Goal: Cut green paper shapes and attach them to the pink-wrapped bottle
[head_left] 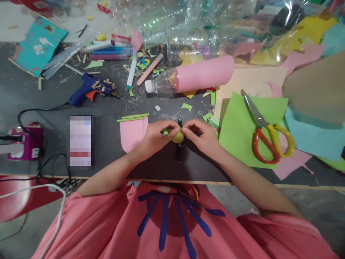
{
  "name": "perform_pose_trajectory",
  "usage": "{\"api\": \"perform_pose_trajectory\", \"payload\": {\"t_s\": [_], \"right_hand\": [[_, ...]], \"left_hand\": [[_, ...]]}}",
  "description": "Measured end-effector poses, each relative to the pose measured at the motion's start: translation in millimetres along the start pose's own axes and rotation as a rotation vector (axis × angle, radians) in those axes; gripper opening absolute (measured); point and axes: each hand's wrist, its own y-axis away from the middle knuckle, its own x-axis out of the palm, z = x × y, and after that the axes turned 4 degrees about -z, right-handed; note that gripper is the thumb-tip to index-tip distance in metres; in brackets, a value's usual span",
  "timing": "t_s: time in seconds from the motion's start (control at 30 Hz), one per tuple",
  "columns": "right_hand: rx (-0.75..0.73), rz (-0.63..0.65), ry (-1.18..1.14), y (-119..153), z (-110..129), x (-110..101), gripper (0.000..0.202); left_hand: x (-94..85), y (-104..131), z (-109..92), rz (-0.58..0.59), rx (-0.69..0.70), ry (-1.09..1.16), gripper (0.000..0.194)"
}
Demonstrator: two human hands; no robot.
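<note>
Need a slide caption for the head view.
Left hand and right hand pinch a small yellow-green piece over the dark table; scissors lie on green paper.

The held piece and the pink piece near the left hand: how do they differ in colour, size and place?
Colour: the held piece is yellow-green, while the pink piece is pink.
Size: the held piece looks much smaller than the pink piece.
Place: the left hand and right hand pinch the held piece; the pink piece lies on the table.
Shared: both show a rounded lower edge.
</note>
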Motion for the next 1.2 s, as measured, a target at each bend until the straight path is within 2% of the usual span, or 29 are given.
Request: {"api": "perform_pose_trajectory", "payload": {"t_s": [0.1,0.3,0.4,0.5,0.7,0.87,0.97,1.1,1.2], "right_hand": [[0.064,0.004,-0.075,-1,0,0,0.016],[0.082,0.034,-0.115,-3,3,-3,0.018],[0.15,0.058,-0.185,-4,3,-3,0.025],[0.252,0.128,-0.296,-6,2,-2,0.032],[0.346,0.279,-0.297,-6,2,-2,0.037],[0.372,0.22,-0.267,-7,5,-5,0.037],[0.344,0.21,-0.237,-8,4,-4,0.037],[0.256,0.226,-0.147,-6,2,-2,0.035],[0.229,0.215,-0.13,-5,3,-4,0.037]], "left_hand": [[-0.1,-2,-3,-0.007,-0.149,0.046,0.014],[-2.3,-6,-3,0.012,-0.201,0.162,0.016],[-2.3,-7,-2,0.015,-0.251,0.222,0.017],[-2.3,-8,-2,-0.031,-0.312,0.3,0.022],[-3.5,-9,-2,-0.102,-0.324,0.382,0.025],[-4.7,-9,3,-0.097,-0.303,0.46,0.031],[-6.3,-9,4,-0.071,-0.255,0.377,0.03],[-10.9,-10,2,0.021,-0.194,0.14,0.014],[-18.7,-14,6,-0.049,-0.17,0.06,0.014]]}}
